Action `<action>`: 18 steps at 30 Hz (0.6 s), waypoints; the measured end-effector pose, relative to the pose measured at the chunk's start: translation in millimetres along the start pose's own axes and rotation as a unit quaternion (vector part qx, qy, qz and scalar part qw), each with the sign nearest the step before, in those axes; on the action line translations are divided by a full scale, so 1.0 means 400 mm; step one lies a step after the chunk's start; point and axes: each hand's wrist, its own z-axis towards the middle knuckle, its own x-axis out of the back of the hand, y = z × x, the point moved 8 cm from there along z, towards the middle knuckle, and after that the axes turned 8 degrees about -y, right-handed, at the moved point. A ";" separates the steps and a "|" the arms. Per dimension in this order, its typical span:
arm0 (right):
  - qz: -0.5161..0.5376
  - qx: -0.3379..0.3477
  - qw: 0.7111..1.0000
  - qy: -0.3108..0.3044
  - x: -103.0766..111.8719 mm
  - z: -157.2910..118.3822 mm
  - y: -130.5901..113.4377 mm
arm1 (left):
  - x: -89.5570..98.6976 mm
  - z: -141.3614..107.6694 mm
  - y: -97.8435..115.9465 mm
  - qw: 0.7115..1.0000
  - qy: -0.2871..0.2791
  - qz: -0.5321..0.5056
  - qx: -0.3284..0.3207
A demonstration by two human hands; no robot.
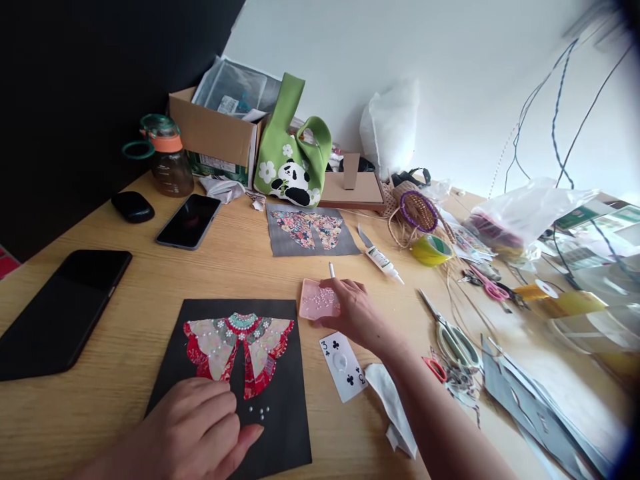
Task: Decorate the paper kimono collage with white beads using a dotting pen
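Observation:
My right hand reaches over the right side of a small pink tray of tiny pearl beads, thumb at the near rim and fingers at the far rim. A thin white stick pokes up beside those fingers; its lower end is hidden. My left hand rests with curled fingers and thumb stuck out on the lower part of a black sheet; nothing shows in it. On that sheet lies a red and cream cloth collar trimmed with beads. Several loose pearls sit near my left thumb.
Right of the sheet are a three of clubs card with a clear blob, crumpled white tissue and scissors. Beyond lie a glue tube, a floral collar piece and a green panda bag. Phones lie left.

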 end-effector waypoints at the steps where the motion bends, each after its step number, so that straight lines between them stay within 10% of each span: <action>1: 0.000 0.003 1.000 -0.001 -0.001 0.001 -0.002 | 0.003 0.001 0.000 1.000 0.005 0.001 0.001; 18: 0.030 -0.038 0.998 -0.026 -0.005 -0.015 0.007 | 0.017 0.012 0.005 1.000 0.009 0.000 -0.003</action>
